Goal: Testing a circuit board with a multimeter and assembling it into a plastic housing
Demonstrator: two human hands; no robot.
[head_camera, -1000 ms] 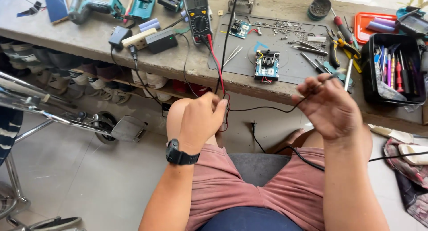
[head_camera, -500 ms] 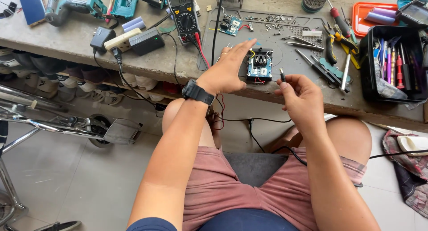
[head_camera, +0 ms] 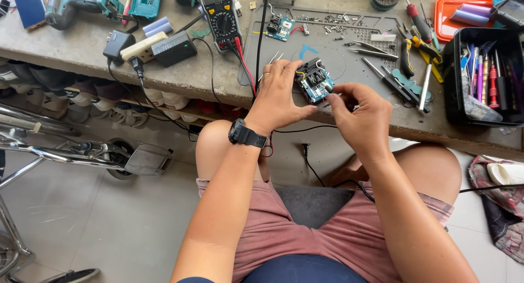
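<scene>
Left hand (head_camera: 281, 94) is clamped around the small blue circuit board (head_camera: 314, 84) with the black connector block on top, holding it tilted at the near edge of the grey work mat (head_camera: 327, 53). Right hand (head_camera: 360, 116) is pinched tight on something thin right at the board's lower corner, can't tell what. Multimeter (head_camera: 221, 12) sits back left, red lead (head_camera: 246, 70) trailing past the wrist. Pliers (head_camera: 412, 48) and black tool bin (head_camera: 483, 78) off to the right.
</scene>
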